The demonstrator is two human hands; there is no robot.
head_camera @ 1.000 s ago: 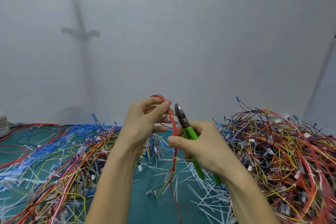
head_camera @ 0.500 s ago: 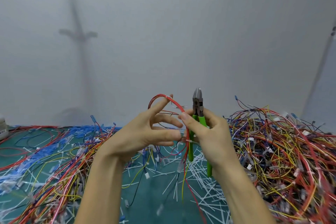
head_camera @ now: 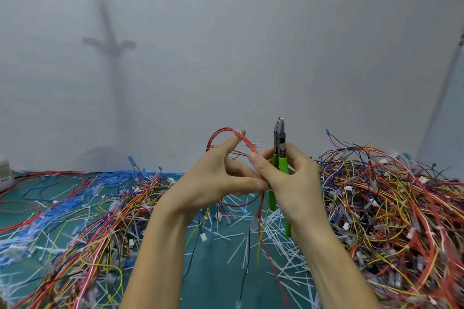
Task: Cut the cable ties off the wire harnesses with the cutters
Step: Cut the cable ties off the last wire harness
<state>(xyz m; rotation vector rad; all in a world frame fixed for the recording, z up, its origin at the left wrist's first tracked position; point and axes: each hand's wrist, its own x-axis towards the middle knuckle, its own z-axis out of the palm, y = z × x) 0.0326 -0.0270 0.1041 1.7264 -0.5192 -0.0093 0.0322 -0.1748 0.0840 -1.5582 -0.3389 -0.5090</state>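
My left hand [head_camera: 213,180] pinches the looped red wire harness [head_camera: 226,130] to present its white cable tie [head_camera: 237,131]; right hand [head_camera: 293,180] grips green-handled steel cutters [head_camera: 279,138] upright, clear

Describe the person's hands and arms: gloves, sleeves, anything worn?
Nothing worn. The left hand and right hand are bare: no gloves, no rings visible. The left forearm and right forearm are bare down to the bottom of the frame: no sleeves, watch or wristbands. The visible nails are short and unpainted.
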